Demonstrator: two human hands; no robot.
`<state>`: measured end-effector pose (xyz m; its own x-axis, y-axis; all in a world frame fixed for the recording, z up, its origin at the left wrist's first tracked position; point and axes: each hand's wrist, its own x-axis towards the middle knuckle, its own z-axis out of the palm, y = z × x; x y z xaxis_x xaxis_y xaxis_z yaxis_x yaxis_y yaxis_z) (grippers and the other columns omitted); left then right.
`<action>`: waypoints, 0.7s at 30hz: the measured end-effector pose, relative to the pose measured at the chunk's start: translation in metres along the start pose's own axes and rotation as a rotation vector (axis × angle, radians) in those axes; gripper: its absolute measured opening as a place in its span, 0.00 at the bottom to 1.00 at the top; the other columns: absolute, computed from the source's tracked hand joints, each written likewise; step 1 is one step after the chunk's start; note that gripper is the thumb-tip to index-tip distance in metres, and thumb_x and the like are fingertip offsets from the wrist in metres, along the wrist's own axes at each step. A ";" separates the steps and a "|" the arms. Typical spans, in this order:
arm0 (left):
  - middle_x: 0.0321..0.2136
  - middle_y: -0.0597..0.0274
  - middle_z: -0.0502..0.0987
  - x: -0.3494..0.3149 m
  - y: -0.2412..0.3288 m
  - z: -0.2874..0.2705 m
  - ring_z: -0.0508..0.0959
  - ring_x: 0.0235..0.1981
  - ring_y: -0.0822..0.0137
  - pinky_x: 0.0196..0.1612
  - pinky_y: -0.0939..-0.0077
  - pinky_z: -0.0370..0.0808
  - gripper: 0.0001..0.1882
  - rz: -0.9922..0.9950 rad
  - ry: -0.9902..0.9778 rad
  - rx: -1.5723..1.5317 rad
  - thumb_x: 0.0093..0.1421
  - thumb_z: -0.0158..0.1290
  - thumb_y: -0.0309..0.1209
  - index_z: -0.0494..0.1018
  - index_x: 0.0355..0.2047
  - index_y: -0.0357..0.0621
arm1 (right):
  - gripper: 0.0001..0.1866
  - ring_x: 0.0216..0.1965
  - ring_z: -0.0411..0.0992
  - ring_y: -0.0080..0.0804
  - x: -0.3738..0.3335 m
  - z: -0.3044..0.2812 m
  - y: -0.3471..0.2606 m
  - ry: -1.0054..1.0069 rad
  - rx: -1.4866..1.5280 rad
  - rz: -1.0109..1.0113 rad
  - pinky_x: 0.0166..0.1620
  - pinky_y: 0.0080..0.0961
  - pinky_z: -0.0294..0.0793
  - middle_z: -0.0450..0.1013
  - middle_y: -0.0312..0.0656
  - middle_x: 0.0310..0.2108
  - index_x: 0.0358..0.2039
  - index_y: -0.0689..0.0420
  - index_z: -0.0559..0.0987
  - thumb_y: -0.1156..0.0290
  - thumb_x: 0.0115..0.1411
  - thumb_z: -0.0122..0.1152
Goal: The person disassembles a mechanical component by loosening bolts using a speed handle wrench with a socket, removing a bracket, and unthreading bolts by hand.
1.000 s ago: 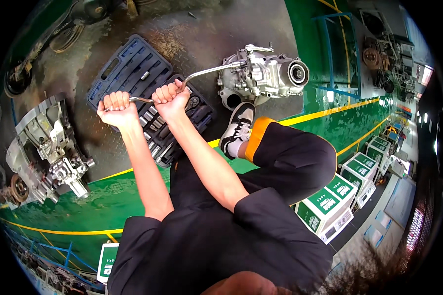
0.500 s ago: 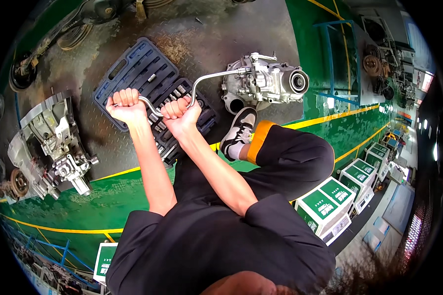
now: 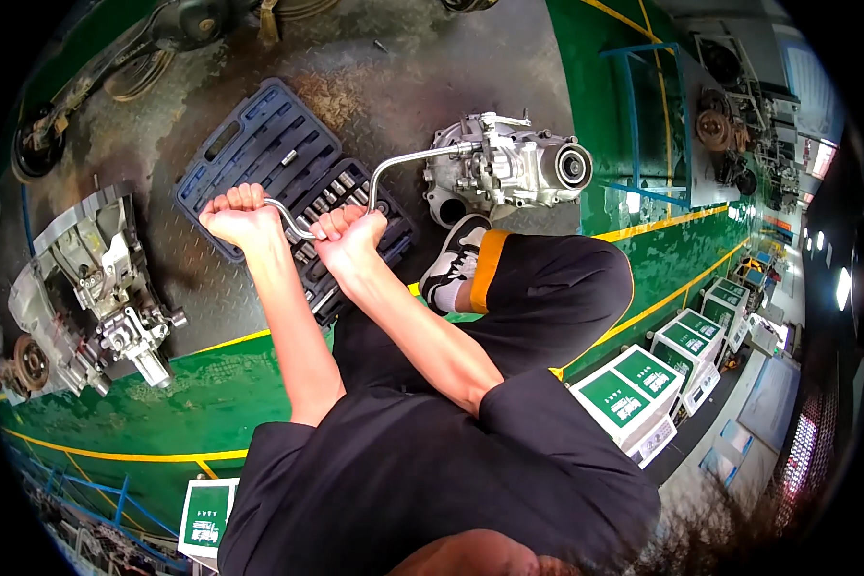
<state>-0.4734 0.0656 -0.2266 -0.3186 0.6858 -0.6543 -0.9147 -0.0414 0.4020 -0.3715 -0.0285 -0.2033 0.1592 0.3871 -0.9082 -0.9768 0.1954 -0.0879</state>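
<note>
Both fists are wrapped round a bent steel speed brace [image 3: 416,156]. My left hand [image 3: 242,217] is closed on its near-left end, and my right hand [image 3: 351,240] is closed around the cranked middle part. From there the bar curves up and runs right to a silver gearbox [image 3: 518,171], where its far end meets the housing. The exact contact at the tip is too small to make out. Below the brace lies an opened blue-grey socket case [image 3: 223,178], with several chrome sockets [image 3: 348,180] in its near half and one loose piece in the lid.
Another opened gearbox housing [image 3: 91,264] stands on the left of the dark metal plate [image 3: 432,58]. My shoe [image 3: 459,259] rests close to the right gearbox. Axle parts [image 3: 197,24] lie at the far left. White-and-green boxes [image 3: 634,389] line the right side.
The view has shifted slightly, so the gearbox and case sit a little lower and further left. Both hands keep their grip on the speed brace, with no clear turn of it.
</note>
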 end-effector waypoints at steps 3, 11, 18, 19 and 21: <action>0.09 0.72 0.42 -0.001 -0.002 0.006 0.38 0.12 0.73 0.16 0.75 0.40 0.18 0.023 0.022 0.056 0.54 0.38 0.35 0.43 0.13 0.56 | 0.17 0.11 0.43 0.30 0.003 0.000 0.000 0.021 0.015 0.010 0.20 0.31 0.46 0.45 0.34 0.08 0.11 0.46 0.52 0.63 0.56 0.36; 0.10 0.72 0.41 -0.001 -0.002 0.013 0.39 0.13 0.72 0.18 0.72 0.39 0.17 0.037 0.126 0.108 0.54 0.37 0.36 0.41 0.14 0.57 | 0.15 0.12 0.41 0.31 0.004 0.008 0.001 0.128 0.024 0.020 0.21 0.31 0.44 0.43 0.35 0.10 0.12 0.47 0.49 0.67 0.54 0.36; 0.09 0.70 0.48 0.002 0.002 -0.006 0.47 0.11 0.72 0.18 0.74 0.46 0.18 -0.019 -0.040 0.137 0.58 0.37 0.37 0.48 0.12 0.55 | 0.17 0.11 0.43 0.29 0.003 0.002 -0.008 0.100 0.044 0.084 0.21 0.30 0.46 0.45 0.34 0.07 0.10 0.47 0.51 0.66 0.54 0.37; 0.09 0.69 0.51 0.005 0.007 -0.012 0.51 0.11 0.70 0.18 0.74 0.50 0.19 -0.117 -0.114 0.068 0.59 0.37 0.38 0.51 0.11 0.53 | 0.17 0.10 0.43 0.29 0.007 0.002 -0.008 0.113 0.042 0.085 0.20 0.30 0.46 0.45 0.33 0.08 0.10 0.47 0.51 0.66 0.55 0.37; 0.10 0.68 0.52 0.007 0.007 -0.016 0.52 0.12 0.70 0.19 0.72 0.51 0.20 -0.205 -0.125 0.026 0.59 0.36 0.39 0.52 0.11 0.52 | 0.17 0.09 0.42 0.28 0.024 0.007 -0.010 0.202 0.044 0.072 0.19 0.28 0.43 0.45 0.32 0.08 0.12 0.47 0.51 0.64 0.56 0.37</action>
<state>-0.4864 0.0583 -0.2383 -0.0918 0.7624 -0.6406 -0.9498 0.1262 0.2862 -0.3572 -0.0147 -0.2216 0.0528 0.2139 -0.9754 -0.9766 0.2149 -0.0057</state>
